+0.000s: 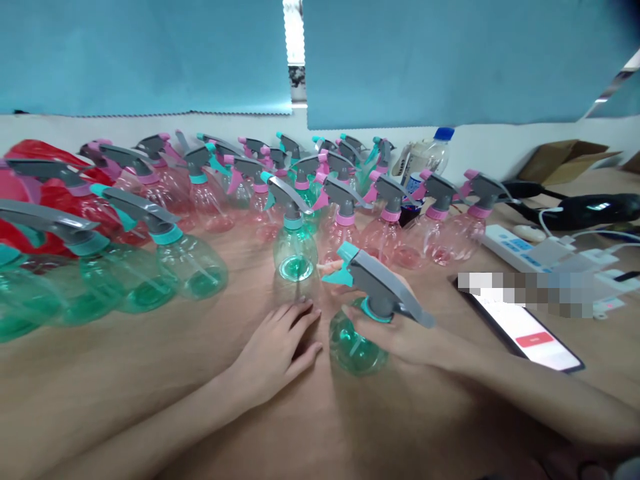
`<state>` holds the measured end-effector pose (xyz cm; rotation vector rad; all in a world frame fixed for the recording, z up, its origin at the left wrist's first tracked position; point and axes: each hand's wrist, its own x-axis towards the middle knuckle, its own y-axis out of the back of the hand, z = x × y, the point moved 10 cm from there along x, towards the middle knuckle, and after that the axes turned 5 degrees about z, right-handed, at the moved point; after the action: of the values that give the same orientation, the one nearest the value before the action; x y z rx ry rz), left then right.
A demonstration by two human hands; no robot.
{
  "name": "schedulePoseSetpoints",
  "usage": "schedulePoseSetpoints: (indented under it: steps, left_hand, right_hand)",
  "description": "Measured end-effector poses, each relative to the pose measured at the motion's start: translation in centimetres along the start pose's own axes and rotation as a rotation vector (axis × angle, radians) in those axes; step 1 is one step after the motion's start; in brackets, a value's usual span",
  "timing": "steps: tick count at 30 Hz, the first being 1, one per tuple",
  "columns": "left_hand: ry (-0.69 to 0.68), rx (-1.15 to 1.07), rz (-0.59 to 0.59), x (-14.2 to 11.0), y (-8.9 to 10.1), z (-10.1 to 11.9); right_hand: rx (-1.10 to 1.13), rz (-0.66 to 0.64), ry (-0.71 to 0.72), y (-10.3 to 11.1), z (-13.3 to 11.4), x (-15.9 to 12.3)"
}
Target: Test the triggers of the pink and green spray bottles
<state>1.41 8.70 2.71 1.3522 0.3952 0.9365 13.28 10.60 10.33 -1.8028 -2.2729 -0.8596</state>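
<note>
My right hand (395,337) is wrapped round the neck of a green spray bottle (357,347) with a grey and turquoise trigger head, tilted slightly on or just above the table. Part of the fingers is hidden behind the head. To its left, my left hand (283,343) rests on the table with fingers stretched out and nothing in them. Just beyond it stands another green spray bottle (295,257). A row of green spray bottles (195,267) is on the left, and pink spray bottles (345,233) stand behind my right hand.
More pink and green bottles crowd the back near the wall, beside a red plastic bag (55,200). At right lie a phone (530,333), a white power strip (520,250) with plugs, and a black object (595,210). A cardboard box (560,160) and a blue-capped bottle (435,157) stand behind.
</note>
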Motion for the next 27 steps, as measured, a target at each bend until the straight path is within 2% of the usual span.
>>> schedulePoseSetpoints:
  steps: [7, 16, 22, 24, 27]
  left_hand:
    - [0.003, -0.039, -0.013, -0.1, 0.0, 0.0]
    - [0.005, -0.269, 0.045, -1.2, 2.0, 0.4]
    - [0.054, -0.314, 0.098, -2.7, 4.2, -0.2]
    - [0.079, -0.301, 0.141, -3.1, 5.1, -0.8]
    - [0.103, -0.269, 0.223, -3.6, 6.8, -1.7]
  right_hand:
    - [-0.008, 0.059, -0.007, 0.2, 0.2, 0.0]
    - [-0.044, 0.144, 0.012, 0.8, -0.8, 0.2]
    - [-0.053, 0.103, 0.019, -1.9, -1.1, 1.3]
    - [-0.033, 0.103, 0.093, -3.2, -2.0, 2.0]
    - [-0.039, 0.133, 0.285, -5.0, -4.1, 3.0]
